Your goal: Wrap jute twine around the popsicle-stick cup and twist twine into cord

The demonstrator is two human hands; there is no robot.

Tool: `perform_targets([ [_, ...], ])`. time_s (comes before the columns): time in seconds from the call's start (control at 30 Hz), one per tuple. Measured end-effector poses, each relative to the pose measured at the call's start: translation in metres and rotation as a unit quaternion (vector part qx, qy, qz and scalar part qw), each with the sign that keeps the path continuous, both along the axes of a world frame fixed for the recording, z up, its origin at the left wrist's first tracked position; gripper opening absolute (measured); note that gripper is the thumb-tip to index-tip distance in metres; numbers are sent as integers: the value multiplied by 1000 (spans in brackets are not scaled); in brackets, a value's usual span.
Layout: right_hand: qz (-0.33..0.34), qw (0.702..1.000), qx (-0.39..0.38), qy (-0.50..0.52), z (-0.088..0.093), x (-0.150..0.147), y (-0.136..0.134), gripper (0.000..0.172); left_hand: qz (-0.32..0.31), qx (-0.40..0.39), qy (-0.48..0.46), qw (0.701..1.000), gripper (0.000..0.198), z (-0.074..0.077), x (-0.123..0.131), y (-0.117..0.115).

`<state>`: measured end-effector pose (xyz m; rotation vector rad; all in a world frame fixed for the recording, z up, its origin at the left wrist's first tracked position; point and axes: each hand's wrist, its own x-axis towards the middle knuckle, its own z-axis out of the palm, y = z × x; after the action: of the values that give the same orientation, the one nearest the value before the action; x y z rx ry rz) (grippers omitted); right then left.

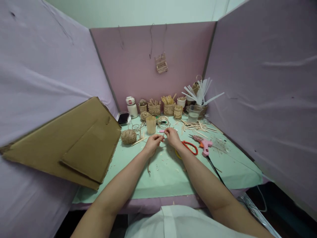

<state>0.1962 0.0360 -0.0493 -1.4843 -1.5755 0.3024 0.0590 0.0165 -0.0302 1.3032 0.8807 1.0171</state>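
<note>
My left hand (153, 143) and my right hand (172, 136) meet above the middle of the table, fingertips pinched close together. Between them is a thin strand of twine, mostly hidden by the fingers. A brown tail of twine (149, 167) shows below my left hand. Just beyond my hands stands a small cup (151, 125) made of craft sticks. Under my right forearm lies a pair of scissors (192, 147) with red and yellow handles, partly covered. A pink pen-like thing (161, 131) lies behind my fingers.
Left are a twine ball (128, 136) and a large cardboard piece (81, 142). A pink glue gun (205, 145) with a black cord lies right, near scattered sticks (198, 126). Along the back stand stick baskets (169, 108), a white jar (132, 107) and a clear cup (193, 114).
</note>
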Motion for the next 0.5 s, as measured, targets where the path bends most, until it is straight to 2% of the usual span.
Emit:
perform_targets([
  [0.17, -5, 1000, -11, -1, -3, 1, 0, 10, 18, 17, 9, 1000, 29, -6, 1, 3],
  [0.27, 8, 999, 40, 10, -1, -2, -4, 15, 57, 42, 34, 997, 28, -13, -2, 11],
  [0.37, 64, 993, 97, 1, 4, -6, -10, 26, 107, 95, 75, 987, 24, -19, -7, 21],
  [0.5, 124, 983, 132, -31, 10, -10, -16, 21, 131, 133, 118, 975, 22, -22, -12, 26],
])
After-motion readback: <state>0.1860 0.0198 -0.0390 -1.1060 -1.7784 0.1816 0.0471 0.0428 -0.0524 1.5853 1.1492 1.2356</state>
